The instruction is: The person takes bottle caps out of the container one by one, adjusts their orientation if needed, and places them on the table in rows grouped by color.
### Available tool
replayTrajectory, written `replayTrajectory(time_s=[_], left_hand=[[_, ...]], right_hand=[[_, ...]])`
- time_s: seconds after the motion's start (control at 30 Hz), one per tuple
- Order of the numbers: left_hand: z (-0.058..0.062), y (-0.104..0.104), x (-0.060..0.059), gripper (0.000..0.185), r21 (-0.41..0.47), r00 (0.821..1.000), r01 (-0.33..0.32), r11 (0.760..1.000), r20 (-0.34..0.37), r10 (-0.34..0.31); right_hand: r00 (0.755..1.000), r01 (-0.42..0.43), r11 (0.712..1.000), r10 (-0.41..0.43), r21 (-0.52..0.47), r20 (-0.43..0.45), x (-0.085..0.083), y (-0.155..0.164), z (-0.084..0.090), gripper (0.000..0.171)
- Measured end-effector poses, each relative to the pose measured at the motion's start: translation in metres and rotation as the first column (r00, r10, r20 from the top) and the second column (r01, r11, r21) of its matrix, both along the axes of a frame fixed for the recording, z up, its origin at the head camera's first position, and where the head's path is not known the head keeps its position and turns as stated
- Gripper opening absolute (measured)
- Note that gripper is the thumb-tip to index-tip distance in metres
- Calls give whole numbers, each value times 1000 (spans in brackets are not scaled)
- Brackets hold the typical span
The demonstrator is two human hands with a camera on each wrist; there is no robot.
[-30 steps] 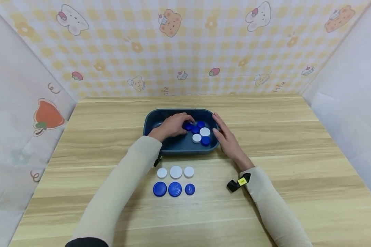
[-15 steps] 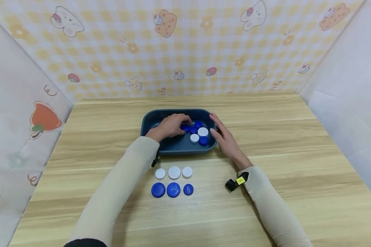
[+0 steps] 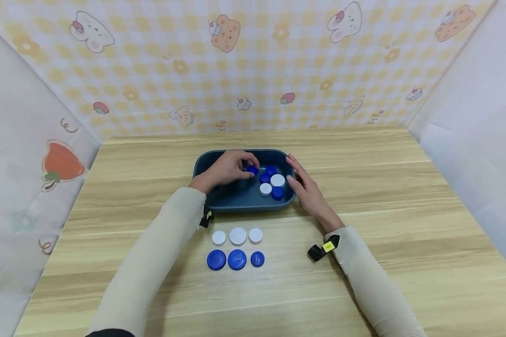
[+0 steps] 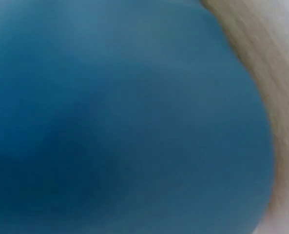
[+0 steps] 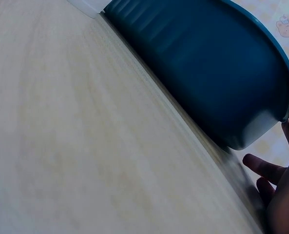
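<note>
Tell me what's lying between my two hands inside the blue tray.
In the head view, loose bottle caps lie in the blue tray between the left hand and right hand: blue caps and white caps bunched together.

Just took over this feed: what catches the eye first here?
Mid-table, a dark blue bin holds loose blue and white caps; the left hand reaches in and pinches a blue cap, while the right hand rests against the bin's right side. Nearer the person, three white caps sit in a row above three blue caps.
</note>
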State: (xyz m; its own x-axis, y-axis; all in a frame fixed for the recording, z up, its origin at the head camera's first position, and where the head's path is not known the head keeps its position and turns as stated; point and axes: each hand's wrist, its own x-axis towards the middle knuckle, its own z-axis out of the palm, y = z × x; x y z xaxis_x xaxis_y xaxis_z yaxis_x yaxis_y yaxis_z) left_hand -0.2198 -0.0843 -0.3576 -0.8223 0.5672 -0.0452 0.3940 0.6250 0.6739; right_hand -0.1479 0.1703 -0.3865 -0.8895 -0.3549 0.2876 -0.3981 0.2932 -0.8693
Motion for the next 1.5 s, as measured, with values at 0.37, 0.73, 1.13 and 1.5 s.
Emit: replayTrajectory(time_s=[0.37, 0.73, 1.13, 1.5], left_hand=[[15, 2, 14, 18, 108, 996, 62, 992, -76, -54], [30, 7, 50, 18, 185, 970, 176, 967, -200, -138], [23, 20, 90, 15, 205, 861, 422, 883, -396, -319], [10, 34, 127, 17, -76, 806, 519, 851, -287, -518]], right_hand=[[1000, -5, 1000, 5, 7, 18, 0, 1, -1, 49], [1000, -4, 1000, 4, 13, 18, -1, 1, 0, 49], [1000, -8, 1000, 7, 12, 27, 0, 0, -1, 48], [999, -5, 1000, 5, 14, 40, 1, 0, 2, 47]])
